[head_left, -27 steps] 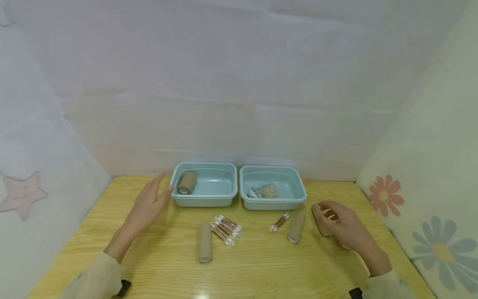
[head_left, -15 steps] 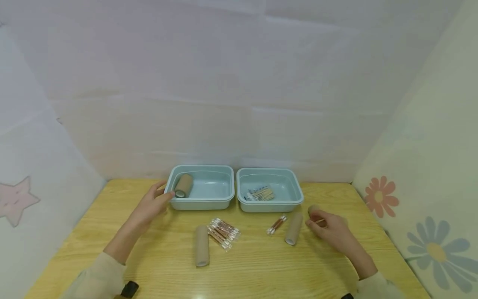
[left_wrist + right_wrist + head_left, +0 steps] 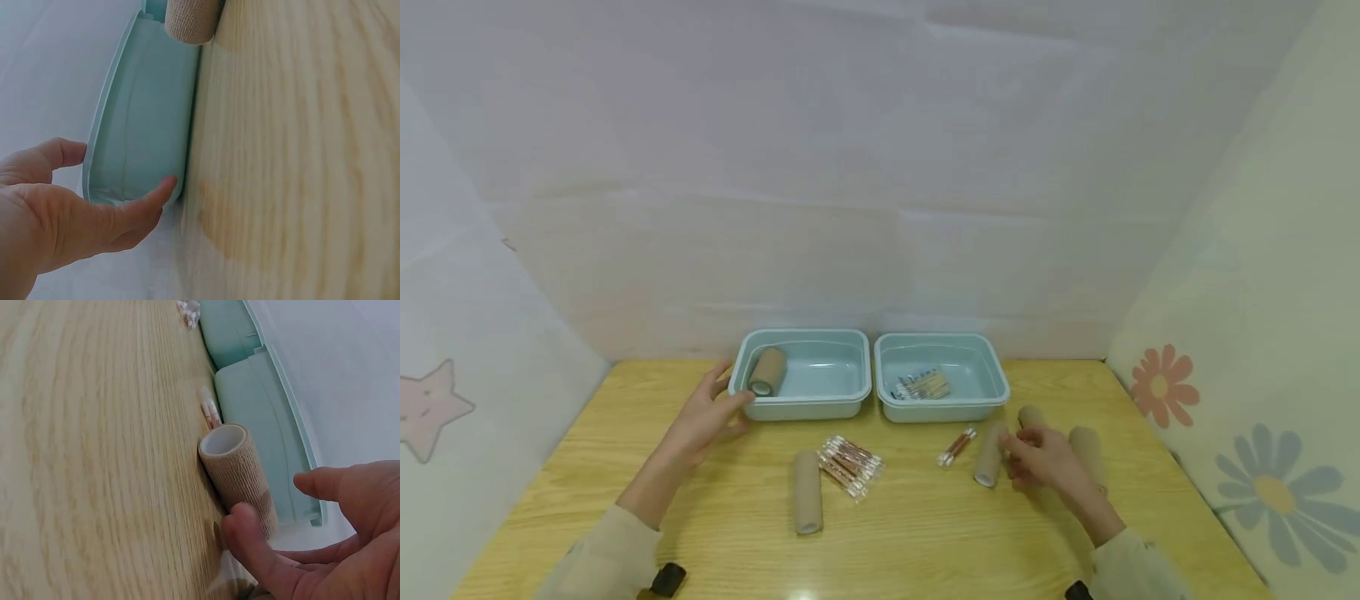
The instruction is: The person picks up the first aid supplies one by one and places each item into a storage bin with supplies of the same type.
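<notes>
Pale blue-green, the left tray [image 3: 808,412] and right tray [image 3: 943,413] stand side by side toward the far edge of the bench [image 3: 917,542]. Left hand [image 3: 700,421]: fingers and thumb spread wide around the left end of the left tray, touching its edge. Right hand [image 3: 1045,458]: fingers parted, a gap between the tips, at the tan roll [image 3: 990,458] lying on the bench in front of the right tray; cannot tell whether a fingertip touches it. Its white core faces the person.

Inside the left tray a rear-left roll [image 3: 769,370] lies on its side near the left end. Inside the right tray: a pack of pale-stick swabs [image 3: 925,385].

Also on the bench: far-right roll [image 3: 1032,415], partly hidden behind the right hand; outer roll [image 3: 1088,454], right of it; front roll [image 3: 808,492], beside a cluster of brown-stick swabs [image 3: 852,467]. A smaller swab pack [image 3: 957,447] lies just left of the tan roll.
</notes>
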`<state>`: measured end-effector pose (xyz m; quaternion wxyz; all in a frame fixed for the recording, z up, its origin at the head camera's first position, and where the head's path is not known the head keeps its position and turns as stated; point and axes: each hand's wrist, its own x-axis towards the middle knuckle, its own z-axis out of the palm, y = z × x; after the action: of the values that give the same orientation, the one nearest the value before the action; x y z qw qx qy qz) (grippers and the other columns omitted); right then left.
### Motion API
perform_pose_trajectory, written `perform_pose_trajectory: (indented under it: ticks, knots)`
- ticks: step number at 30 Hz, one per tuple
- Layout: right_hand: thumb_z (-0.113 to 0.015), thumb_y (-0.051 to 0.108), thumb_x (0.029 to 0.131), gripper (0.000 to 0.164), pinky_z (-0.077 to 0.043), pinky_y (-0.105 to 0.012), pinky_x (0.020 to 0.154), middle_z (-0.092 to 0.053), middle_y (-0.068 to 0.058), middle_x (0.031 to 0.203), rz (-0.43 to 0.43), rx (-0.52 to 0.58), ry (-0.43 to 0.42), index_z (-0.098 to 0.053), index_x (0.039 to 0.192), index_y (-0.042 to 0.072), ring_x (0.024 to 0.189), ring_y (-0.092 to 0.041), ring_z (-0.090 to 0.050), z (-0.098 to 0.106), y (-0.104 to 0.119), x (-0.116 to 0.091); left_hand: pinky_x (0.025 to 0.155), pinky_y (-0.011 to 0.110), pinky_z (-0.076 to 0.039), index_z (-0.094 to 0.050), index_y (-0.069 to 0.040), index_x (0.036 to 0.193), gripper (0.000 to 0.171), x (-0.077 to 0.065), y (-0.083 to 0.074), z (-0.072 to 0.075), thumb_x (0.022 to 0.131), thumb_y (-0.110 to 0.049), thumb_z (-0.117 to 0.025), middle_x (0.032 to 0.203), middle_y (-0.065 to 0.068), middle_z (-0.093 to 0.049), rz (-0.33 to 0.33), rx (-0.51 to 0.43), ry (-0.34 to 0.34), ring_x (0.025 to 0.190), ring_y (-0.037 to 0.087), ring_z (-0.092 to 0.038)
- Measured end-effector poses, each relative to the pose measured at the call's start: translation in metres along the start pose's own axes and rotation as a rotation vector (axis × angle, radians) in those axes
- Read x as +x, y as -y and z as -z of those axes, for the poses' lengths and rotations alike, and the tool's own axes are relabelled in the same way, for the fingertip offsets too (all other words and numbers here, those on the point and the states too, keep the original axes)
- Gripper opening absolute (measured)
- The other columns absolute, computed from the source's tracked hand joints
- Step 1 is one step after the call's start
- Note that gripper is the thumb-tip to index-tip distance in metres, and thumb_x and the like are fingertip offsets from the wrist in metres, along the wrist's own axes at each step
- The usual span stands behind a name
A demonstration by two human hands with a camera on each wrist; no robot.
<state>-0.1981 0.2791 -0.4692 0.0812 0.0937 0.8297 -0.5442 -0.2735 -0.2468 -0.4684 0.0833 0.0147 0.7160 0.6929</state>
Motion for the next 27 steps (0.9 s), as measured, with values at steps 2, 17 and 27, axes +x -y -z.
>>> perform_pose_trajectory:
  ticks: [2,17,27]
  knots:
    - [-0.068,0.036,0.100,0.066,-0.061,-0.040,0.065,-0.068,-0.020,0.094,-0.007,-0.017,-0.021,-0.046,0.134,-0.016,0.074,-0.028,-0.070,-0.003,-0.001,0.004,0.100,0.060,-0.045,0.004,-0.018,0.165,0.090,0.001,0.000,-0.001,0.103,-0.014,-0.062,0.165,0.025,-0.001,0.000,-0.008,-0.004,0.138,0.048,-0.033]
    - [-0.074,0.039,0.095,0.088,-0.059,-0.037,0.066,-0.068,-0.011,0.076,0.034,-0.182,-0.070,-0.035,0.138,-0.026,0.059,-0.025,-0.069,-0.020,-0.001,0.007,0.101,0.063,-0.043,-0.004,-0.024,0.166,0.089,-0.002,0.003,-0.003,0.101,-0.019,-0.065,0.157,0.033,-0.020,-0.015,0.012,-0.014,0.136,0.052,-0.036]
    - [-0.075,0.026,0.095,0.075,-0.061,-0.038,0.060,-0.068,-0.014,0.085,0.037,-0.093,-0.046,-0.038,0.136,-0.026,0.066,-0.027,-0.070,-0.021,-0.002,0.008,0.102,0.063,-0.041,-0.010,-0.025,0.166,0.085,0.000,0.007,-0.007,0.100,-0.013,-0.063,0.158,0.031,-0.024,-0.022,-0.011,-0.061,0.135,0.047,-0.039]
